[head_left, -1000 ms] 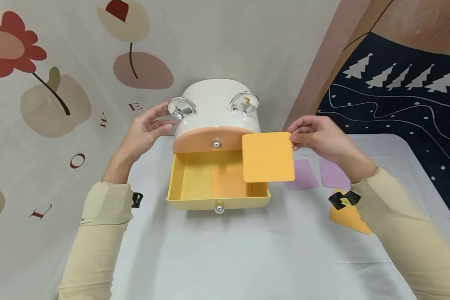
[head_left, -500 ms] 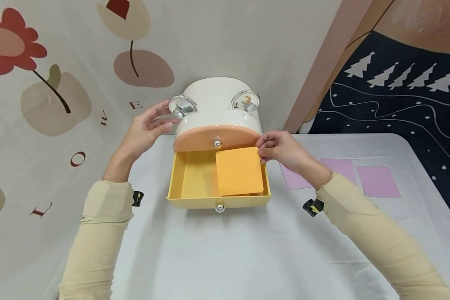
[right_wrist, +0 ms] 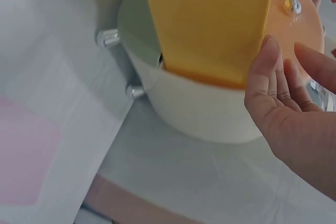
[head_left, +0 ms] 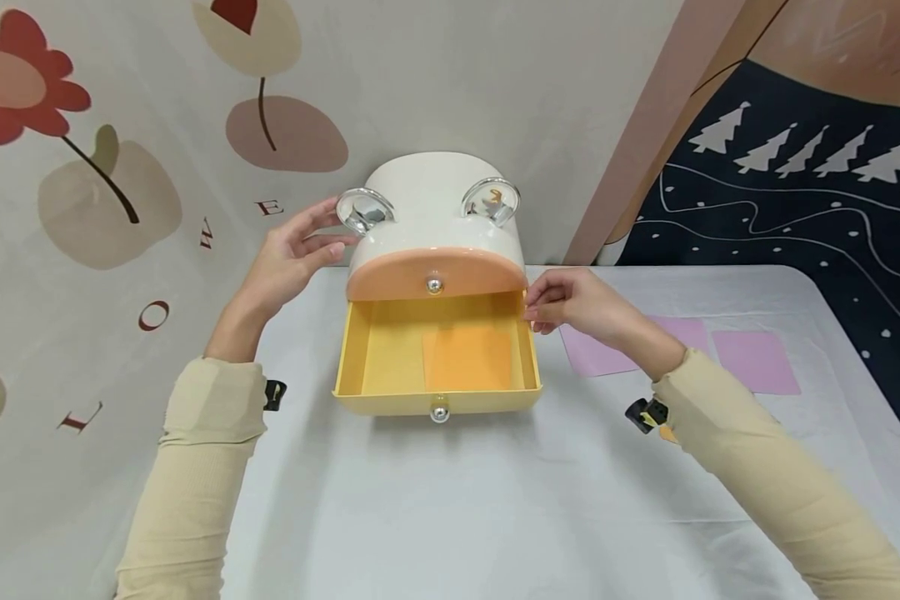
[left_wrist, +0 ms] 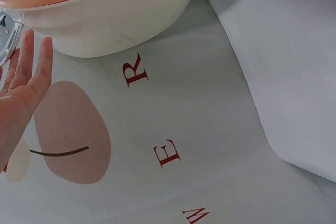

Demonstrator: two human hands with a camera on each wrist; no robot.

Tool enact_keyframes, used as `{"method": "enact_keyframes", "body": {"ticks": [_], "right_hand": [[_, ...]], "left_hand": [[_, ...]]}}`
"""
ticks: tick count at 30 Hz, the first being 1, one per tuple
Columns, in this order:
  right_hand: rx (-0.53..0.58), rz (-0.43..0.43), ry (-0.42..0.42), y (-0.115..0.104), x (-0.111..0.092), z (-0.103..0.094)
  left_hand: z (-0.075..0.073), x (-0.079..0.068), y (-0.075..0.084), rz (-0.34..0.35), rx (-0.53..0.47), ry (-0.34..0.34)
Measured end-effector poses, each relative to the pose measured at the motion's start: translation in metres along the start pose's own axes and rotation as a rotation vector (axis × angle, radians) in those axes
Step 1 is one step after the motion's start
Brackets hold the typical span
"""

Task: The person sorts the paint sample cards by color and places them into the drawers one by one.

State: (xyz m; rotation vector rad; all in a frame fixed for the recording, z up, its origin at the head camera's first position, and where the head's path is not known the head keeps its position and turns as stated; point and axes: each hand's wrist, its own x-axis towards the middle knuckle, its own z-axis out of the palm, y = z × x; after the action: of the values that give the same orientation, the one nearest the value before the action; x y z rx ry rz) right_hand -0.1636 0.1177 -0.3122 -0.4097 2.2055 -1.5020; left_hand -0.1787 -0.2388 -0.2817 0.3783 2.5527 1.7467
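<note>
A white storage box (head_left: 438, 192) with two silver ears stands at the back of the table. Its upper peach drawer (head_left: 397, 279) is pushed in, and the yellow lower drawer (head_left: 390, 333) is pulled out. Flat in the yellow drawer lies a square orange card (head_left: 468, 358). My left hand (head_left: 296, 254) has its relaxed fingers against the left silver ear (head_left: 363, 210). Beside the drawer's right wall is my right hand (head_left: 570, 307), its fingers loosely bent and holding nothing. In the right wrist view, a gap shows between thumb and fingers.
Purple cards (head_left: 756, 362) lie on the white-covered table (head_left: 435, 508) to the right, partly behind my right arm. A bit of an orange card (head_left: 668, 434) shows under the right sleeve. A flower-print cloth (head_left: 427, 75) hangs close behind the box.
My right hand has brought an orange card leftward over the yellow drawer, let it go inside, and drawn back slightly to the right. The left hand stays at the ear.
</note>
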Motion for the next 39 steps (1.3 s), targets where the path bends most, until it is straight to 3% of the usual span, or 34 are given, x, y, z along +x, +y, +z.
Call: {"method": "enact_keyframes", "body": {"ticks": [10, 16, 21, 28, 35, 39], "right_hand": [[-0.094, 0.03, 0.054, 0.014, -0.024, -0.035], [-0.069, 0.045, 0.094, 0.035, -0.039, -0.054], [-0.034, 0.079, 0.145, 0.06, -0.054, -0.07], [-0.137, 0.224, 0.207, 0.097, -0.079, -0.088], [-0.19, 0.272, 0.28, 0.137, -0.108, -0.101], [-0.214, 0.305, 0.33, 0.176, -0.12, -0.112]], "left_hand": [[0.0, 0.0, 0.0, 0.009, -0.024, 0.002], [0.001, 0.0, 0.0, 0.017, -0.028, 0.002], [0.0, 0.0, 0.0, 0.014, -0.026, 0.0], [0.001, -0.001, 0.0, 0.014, -0.022, 0.0], [0.001, 0.0, 0.0, 0.015, -0.026, 0.003], [0.001, -0.001, 0.001, 0.009, -0.016, 0.003]]}}
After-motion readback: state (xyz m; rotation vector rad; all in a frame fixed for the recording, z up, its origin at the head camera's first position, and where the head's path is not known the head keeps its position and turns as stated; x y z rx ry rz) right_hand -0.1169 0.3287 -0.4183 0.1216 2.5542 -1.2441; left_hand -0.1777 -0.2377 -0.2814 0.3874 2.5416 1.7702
